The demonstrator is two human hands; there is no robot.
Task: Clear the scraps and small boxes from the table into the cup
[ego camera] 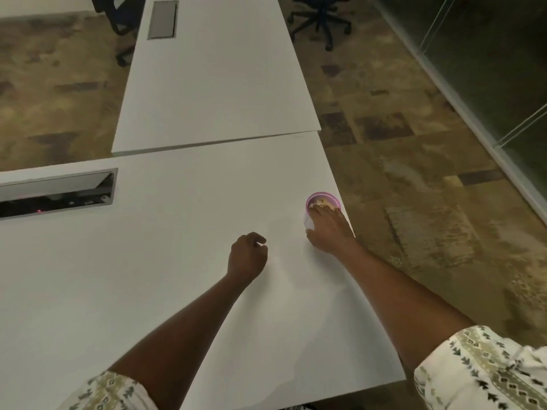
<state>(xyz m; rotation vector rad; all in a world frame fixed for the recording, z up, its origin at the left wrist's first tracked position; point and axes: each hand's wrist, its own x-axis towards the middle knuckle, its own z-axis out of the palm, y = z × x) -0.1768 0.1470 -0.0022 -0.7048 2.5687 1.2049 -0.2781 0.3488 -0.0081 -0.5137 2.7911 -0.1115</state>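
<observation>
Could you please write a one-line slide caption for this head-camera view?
Right hand grips the pink-rimmed cup of scraps near the white table edge; left hand curled beside it.

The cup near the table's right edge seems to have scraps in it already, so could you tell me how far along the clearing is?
Nearly done, it seems. The pink-rimmed cup holds tan scraps. The right hand is at its rim with fingers inside; the left hand is loosely curled, contents unclear. No scraps or boxes show on the white table.
</observation>
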